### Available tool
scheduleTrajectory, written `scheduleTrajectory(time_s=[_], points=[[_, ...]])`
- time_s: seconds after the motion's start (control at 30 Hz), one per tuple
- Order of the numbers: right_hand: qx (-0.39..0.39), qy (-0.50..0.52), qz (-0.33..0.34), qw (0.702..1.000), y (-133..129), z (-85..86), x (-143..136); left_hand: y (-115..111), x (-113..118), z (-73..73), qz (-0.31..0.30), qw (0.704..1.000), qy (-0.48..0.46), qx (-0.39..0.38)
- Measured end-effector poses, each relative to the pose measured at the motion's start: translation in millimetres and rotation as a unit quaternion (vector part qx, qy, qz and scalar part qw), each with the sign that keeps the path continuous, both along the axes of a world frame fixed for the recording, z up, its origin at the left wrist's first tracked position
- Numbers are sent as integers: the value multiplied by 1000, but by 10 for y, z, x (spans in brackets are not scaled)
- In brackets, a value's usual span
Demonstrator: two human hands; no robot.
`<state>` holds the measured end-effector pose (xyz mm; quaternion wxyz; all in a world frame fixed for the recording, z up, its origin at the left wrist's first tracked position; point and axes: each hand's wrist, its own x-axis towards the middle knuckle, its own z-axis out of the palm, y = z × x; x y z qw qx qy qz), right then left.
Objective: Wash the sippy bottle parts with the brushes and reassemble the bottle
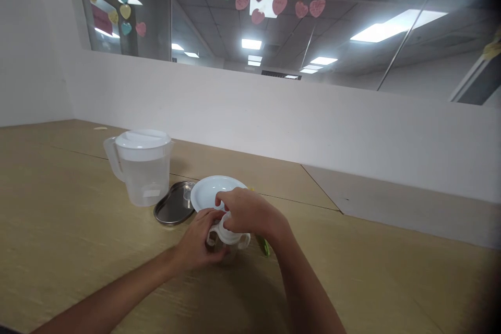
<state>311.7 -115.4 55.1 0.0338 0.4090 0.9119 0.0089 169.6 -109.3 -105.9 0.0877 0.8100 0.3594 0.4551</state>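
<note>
My left hand (pixel 199 240) is part-closed around the side of the two-handled cup (pixel 229 240), its fingers near the rim and its thumb low against the wall, which I judge keeps the cup from tipping or turning while I work at its top. The cup is upright on the table (pixel 97 240), just on my side of the white plate (pixel 207 188), so both hands reach it without stretching. My right hand (pixel 250 211) comes over from above, index finger curled and raised, thumb down at the mouth of the cup; I cannot tell whether its fingertips pinch anything there, as the hand itself hides them. One handle sits by my left fingers, the other juts out on the right, under my right wrist, and I seem to hold the body for a firmer grip than a handle gives. Left of the plate and close beside it lies the kidney-shaped metal tray (pixel 174 209), and beyond that stands the lidded jug (pixel 146 167), its handle pointing left, away from the cup. Something green (pixel 265 246) shows by my right forearm, too covered for me to name.
</note>
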Motion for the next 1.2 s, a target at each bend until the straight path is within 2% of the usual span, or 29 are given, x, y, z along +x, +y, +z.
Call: scheduleTrajectory(time_s=[0.13,0.3,0.5,0.73,1.2], points=[[-1,-13,3,1000,-28,-13,-54,12,-3,-55,9,999,-19,-26],[28,17,-68,997,-23,-50,-61,20,6,-79,15,999,-21,-20],[-13,22,-14,1000,-13,-40,-16,16,6,-56,13,999,-14,-26],[29,8,-97,995,-11,-108,-123,-5,33,-24,36,998,-28,-40],[37,-12,-106,994,-67,-115,-206,-28,46,-27,49,998,-14,-35]])
